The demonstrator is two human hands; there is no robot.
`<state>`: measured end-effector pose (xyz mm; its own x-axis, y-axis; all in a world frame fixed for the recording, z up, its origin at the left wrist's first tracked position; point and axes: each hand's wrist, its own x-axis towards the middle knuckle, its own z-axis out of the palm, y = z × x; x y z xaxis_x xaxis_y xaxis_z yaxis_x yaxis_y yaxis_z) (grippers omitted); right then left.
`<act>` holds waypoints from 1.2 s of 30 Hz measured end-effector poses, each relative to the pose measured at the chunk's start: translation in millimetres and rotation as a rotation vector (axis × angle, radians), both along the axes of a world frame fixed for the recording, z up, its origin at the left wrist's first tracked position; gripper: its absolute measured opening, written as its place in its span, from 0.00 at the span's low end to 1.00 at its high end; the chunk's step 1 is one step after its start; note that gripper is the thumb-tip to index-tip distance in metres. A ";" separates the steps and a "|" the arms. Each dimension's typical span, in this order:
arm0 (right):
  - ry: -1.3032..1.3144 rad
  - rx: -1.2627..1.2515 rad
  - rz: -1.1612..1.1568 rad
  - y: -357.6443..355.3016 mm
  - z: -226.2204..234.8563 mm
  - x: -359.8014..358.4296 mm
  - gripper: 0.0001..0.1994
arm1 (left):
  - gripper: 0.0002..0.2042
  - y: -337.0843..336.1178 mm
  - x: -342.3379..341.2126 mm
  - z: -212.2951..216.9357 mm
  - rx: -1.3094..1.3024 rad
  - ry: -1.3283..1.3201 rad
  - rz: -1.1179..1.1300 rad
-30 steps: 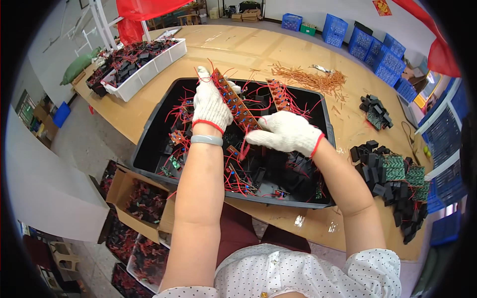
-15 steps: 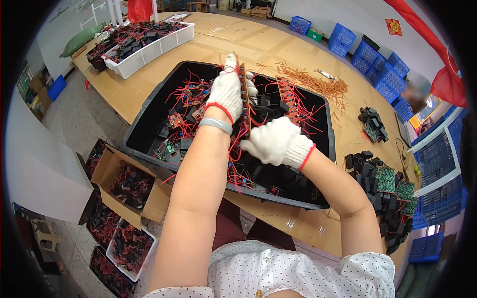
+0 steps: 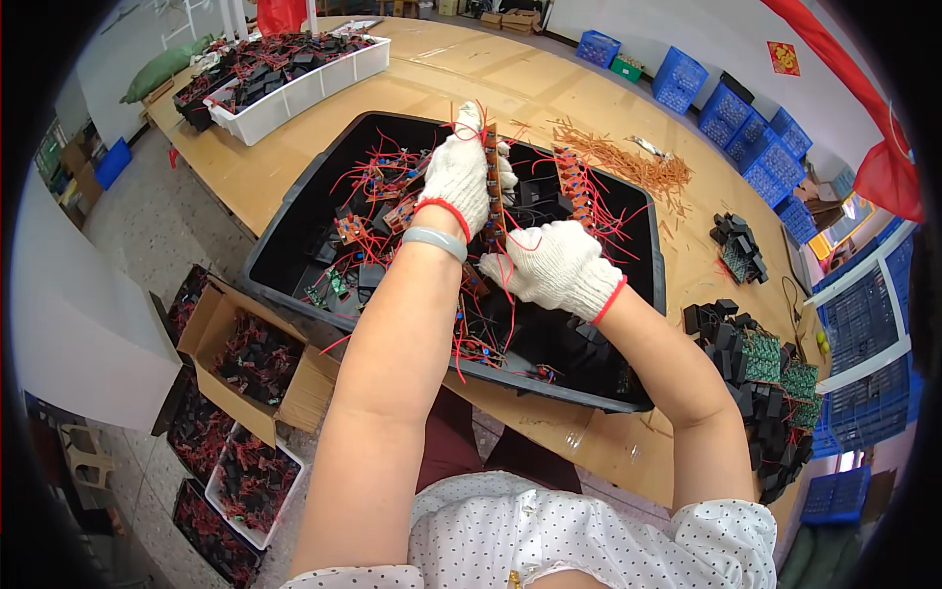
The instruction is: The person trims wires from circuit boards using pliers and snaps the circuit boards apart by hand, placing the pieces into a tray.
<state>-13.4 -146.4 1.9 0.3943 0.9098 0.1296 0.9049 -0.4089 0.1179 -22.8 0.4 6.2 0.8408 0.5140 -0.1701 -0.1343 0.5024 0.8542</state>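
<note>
Over a large black bin [image 3: 275, 236], my white-gloved left hand [image 3: 459, 177] grips a long brown circuit board panel [image 3: 494, 177] held on edge, with blue parts and red wires along it. My gloved right hand [image 3: 559, 267] is closed at the panel's near end, fingertips pressed together; what exactly lies between them is partly hidden by the glove. Another wired board panel [image 3: 576, 191] stands in the bin just beyond my right hand. Small wired boards [image 3: 383, 177] and black blocks lie in the bin on the left.
Brown strips [image 3: 628, 162] are heaped on the table behind the bin. Green boards with black blocks [image 3: 756, 383] lie at the right. A white tray [image 3: 314, 93] of wired parts stands at the far left. Below the table's left edge are a cardboard box [image 3: 221, 339] and several filled trays.
Both hands and the panel have shifted slightly right. My right hand has turned and lifted a little at the panel's near end, and red wires now hang across its fingers.
</note>
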 end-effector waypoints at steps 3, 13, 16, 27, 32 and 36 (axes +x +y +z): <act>0.053 -0.194 0.007 3.1 12.0 0.1 0.26 | 0.30 -0.4 -1.5 -0.9 0.041 -0.003 -0.030; 0.035 -0.277 0.053 0.3 21.9 -5.6 0.27 | 0.29 2.9 1.7 -6.9 0.015 -0.017 -0.048; 0.129 -0.277 -0.119 -6.5 31.5 -4.6 0.28 | 0.30 0.4 0.9 0.1 -0.087 -0.052 0.023; 0.077 -0.208 -0.055 7.0 12.7 -2.0 0.27 | 0.30 -3.4 6.2 -7.9 0.099 0.023 -0.079; 0.077 -0.044 0.012 -1.6 11.2 1.1 0.28 | 0.30 -0.4 3.2 -3.3 -0.094 -0.076 -0.073; 0.107 0.042 -0.191 0.1 13.6 -4.9 0.31 | 0.30 -8.6 -0.3 2.3 -0.045 -0.046 0.042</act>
<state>-18.3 -146.3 15.5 0.5722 0.8122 0.1140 0.8171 -0.5764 0.0051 -23.1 -8.2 8.5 0.8260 0.5417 -0.1556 -0.1949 0.5335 0.8230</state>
